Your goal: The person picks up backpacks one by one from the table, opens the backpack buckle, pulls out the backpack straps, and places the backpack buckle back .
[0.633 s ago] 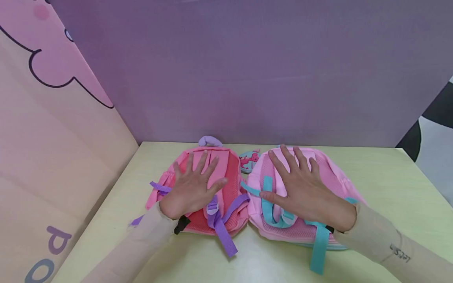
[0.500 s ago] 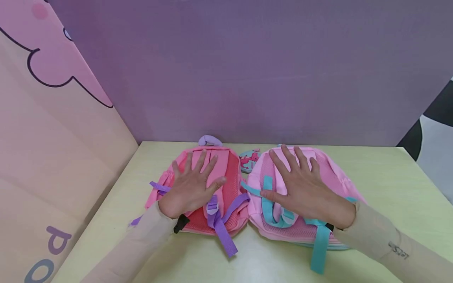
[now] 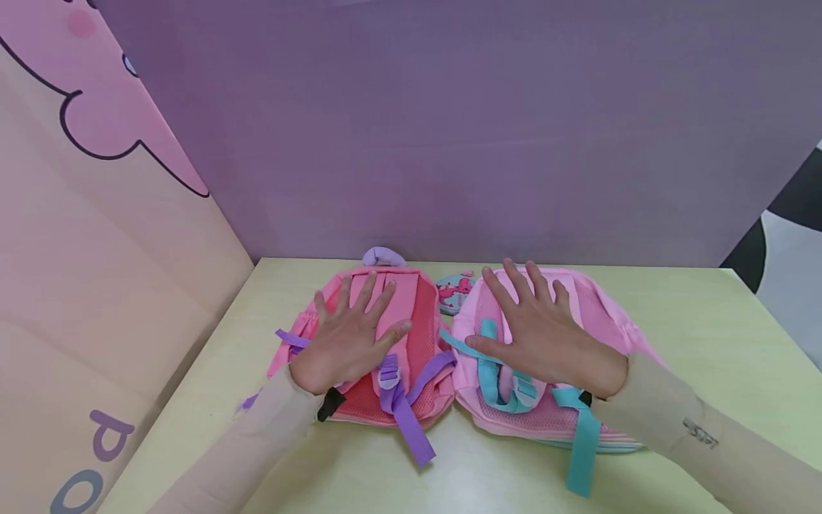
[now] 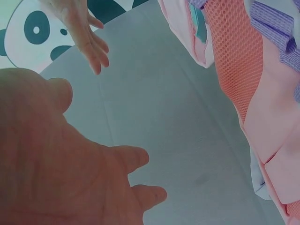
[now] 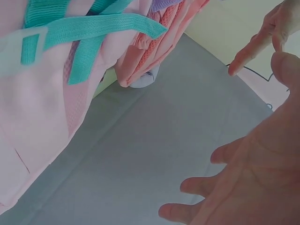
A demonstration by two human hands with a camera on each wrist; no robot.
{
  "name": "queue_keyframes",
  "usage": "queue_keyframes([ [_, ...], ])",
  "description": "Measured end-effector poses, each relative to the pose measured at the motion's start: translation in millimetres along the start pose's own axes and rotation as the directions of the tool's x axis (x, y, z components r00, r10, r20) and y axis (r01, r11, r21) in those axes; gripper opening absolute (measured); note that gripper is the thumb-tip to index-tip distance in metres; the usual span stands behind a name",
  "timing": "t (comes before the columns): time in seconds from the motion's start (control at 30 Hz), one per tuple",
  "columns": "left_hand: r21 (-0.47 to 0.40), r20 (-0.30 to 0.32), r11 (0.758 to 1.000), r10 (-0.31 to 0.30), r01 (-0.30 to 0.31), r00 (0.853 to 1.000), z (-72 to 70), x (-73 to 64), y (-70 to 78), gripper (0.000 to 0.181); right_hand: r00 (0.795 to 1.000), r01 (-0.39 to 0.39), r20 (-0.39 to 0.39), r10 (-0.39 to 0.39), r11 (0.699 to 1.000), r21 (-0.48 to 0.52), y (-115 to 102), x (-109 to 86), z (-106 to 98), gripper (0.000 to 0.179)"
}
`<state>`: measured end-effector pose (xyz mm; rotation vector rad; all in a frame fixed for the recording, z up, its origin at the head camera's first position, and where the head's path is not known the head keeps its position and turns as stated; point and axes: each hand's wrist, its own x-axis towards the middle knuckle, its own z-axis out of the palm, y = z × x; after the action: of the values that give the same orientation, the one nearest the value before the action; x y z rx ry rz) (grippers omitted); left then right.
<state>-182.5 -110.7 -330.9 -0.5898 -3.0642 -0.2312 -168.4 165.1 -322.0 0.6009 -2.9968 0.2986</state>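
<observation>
Left hand (image 3: pixel 348 339) and right hand (image 3: pixel 546 335), wide-splayed, empty, over coral backpack (image 3: pixel 420 310) and pink backpack (image 3: pixel 597 310)

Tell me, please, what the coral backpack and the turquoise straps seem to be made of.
Coral backpack: apparently soft synthetic fabric, matte, with mesh panels; the left wrist view shows their regular small holes.
Turquoise straps: probably nylon or polyester webbing, fairly matte; the right wrist view shows fine ribbing.

Left grip (image 3: pixel 349 339), right grip (image 3: pixel 546 332), both splayed.
</observation>
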Motion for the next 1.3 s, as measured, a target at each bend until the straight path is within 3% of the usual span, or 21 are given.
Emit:
queue_keyframes([
  [0.33, -0.005, 0.017, 1.000, -0.015, 0.015, 1.000, 0.3, 2.6, -0.6, 0.073, 1.000, -0.002, 0.009, 0.002, 1.000, -0.016, -2, 4.9, 5, 0.095],
  [0.63, -0.011, 0.036, 0.999, -0.039, 0.040, 0.999, 1.9, 0.3, -12.2, 0.074, 1.000, 0.003, 0.020, -0.003, 1.000, 0.012, -11, 15.7, 10, 0.098],
  [0.93, 0.016, 0.040, 1.000, 0.012, -0.013, 0.999, 12.8, -5.7, -32.0, 0.060, 0.995, 0.102, 0.013, -0.103, 0.993, 0.059, -31, 32.8, 23, 0.088],
  [1.13, -0.034, 0.062, 0.999, 0.013, -0.011, 0.998, 22.3, -8.5, -41.9, 0.051, 0.984, 0.167, 0.049, -0.171, 0.983, 0.076, -53, 45.5, 40, 0.081],
  [1.3, -0.075, 0.031, 0.997, 0.031, -0.029, 0.999, 33.1, -9.2, -49.5, 0.035, 0.974, 0.198, 0.095, -0.207, 0.975, 0.103, -75, 56.5, 54, 0.068],
])
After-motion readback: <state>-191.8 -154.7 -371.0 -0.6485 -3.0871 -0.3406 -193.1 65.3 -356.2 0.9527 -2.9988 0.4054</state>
